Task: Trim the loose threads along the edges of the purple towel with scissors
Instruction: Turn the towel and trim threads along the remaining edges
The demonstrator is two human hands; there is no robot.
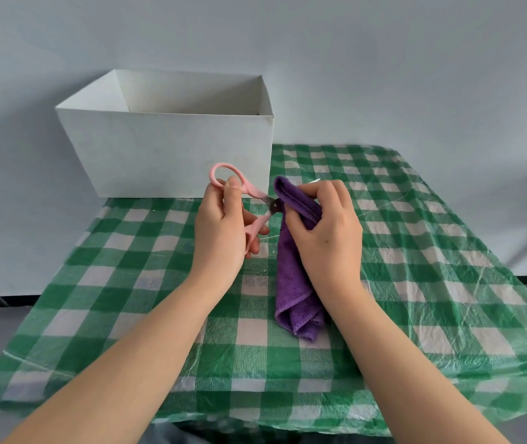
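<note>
Purple terry cloth, the towel, hangs folded lengthwise from the person's right hand, with its lower end bunched on the table covering near the middle of the table. The right hand's fingers are curled round the towel's upper part and pinch it, so that a folded edge sticks up and to the left out of the grip. Against that edge sit the scissors, pink-handled with short dark blades; the blades meet the cloth just left of the right hand, and how far apart they stand cannot be told, since the towel hides their tips. The left hand holds the scissors: its thumb lies by the upper loop, and its other fingers are curled round the lower handle. The 2 handles are spread apart. Both bare forearms reach in from the bottom of the view. Under everything lies a green-and-white checked plastic tablecloth, creased and shiny. Behind the hands, at the table's far left corner, stands an open white cardboard box, close to a pale wall
</note>
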